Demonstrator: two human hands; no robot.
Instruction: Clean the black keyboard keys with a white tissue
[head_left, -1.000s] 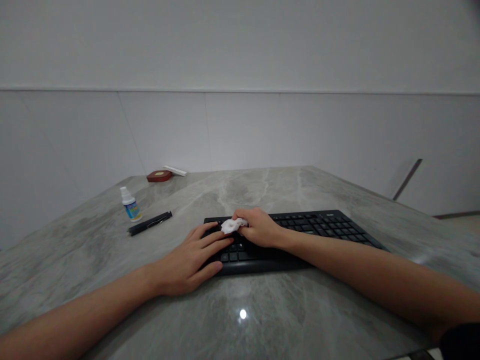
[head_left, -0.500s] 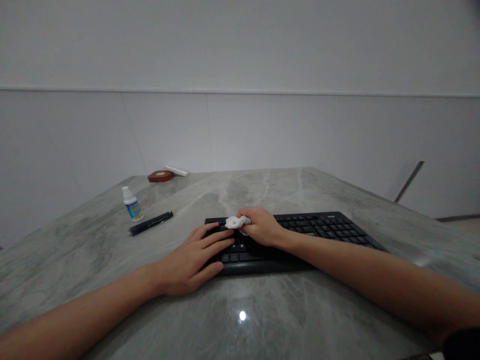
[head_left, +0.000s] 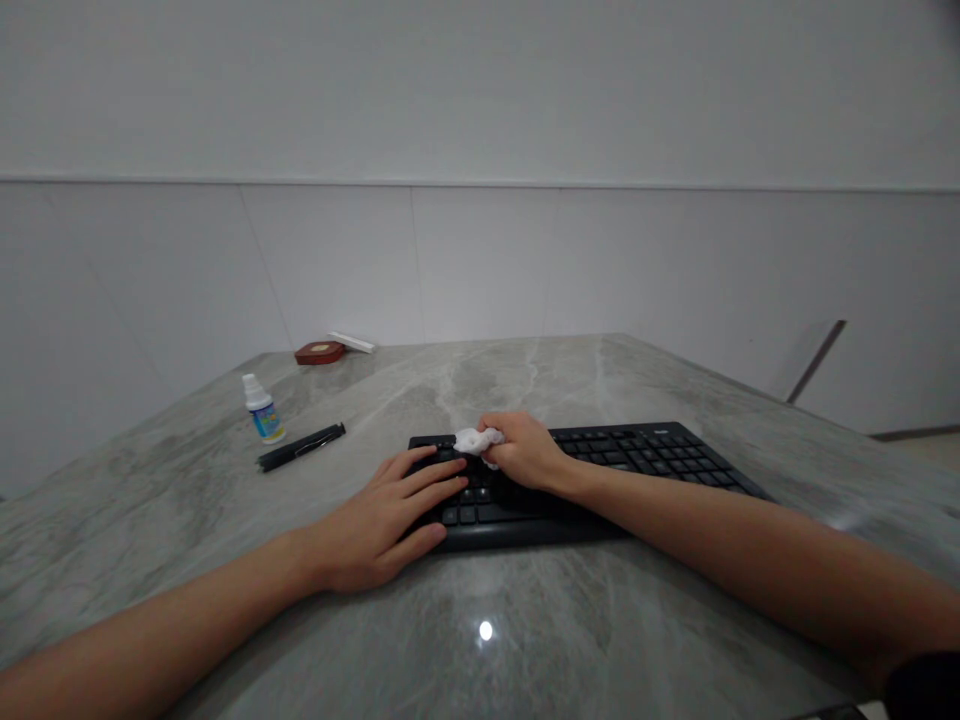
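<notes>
Head: marbled table [head_left: 480, 585], pale wall [head_left: 480, 260]; right fingers [head_left: 495, 420] pinch probable tissue [head_left: 471, 441], left fingers [head_left: 435, 493] spread on keyboard [head_left: 525, 534]

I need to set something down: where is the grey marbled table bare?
The table is bare beyond the black rectangular keyboard, toward the pale wall, and just on its near side. Crowded: around the white plastic bottle and slim black object; keyboard's left end, under left hand and right hand.

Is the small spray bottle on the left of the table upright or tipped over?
Upright: the bottle stands on its base on the table, its white top uppermost.
</notes>
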